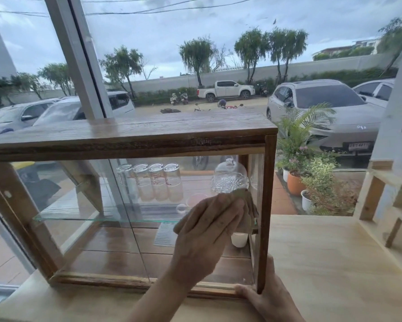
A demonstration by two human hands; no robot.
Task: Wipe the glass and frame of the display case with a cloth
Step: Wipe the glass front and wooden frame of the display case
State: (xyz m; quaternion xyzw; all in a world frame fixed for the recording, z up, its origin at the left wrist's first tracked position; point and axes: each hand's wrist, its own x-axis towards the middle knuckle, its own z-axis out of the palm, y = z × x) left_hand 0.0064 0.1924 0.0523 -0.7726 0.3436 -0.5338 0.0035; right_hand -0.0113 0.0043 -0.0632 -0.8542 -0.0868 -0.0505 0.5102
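A dark wooden display case [130, 145] with glass panels [91, 240] stands on a pale wooden counter [323, 263]. My left hand [207, 233] presses a brownish-green cloth [250, 205] flat against the front glass near the right post, at the height of the glass shelf. Most of the cloth is hidden under my fingers. My right hand [267, 300] grips the lower end of the case's front right corner post, thumb on the bottom rail.
Inside the case are several upturned glasses [158, 182], a glass dome [229, 175], a small white cup [239, 239] and a paper card [166, 233]. A light wooden rack [388, 205] stands to the right. Behind is a large window with potted plants [311, 177] and parked cars outside.
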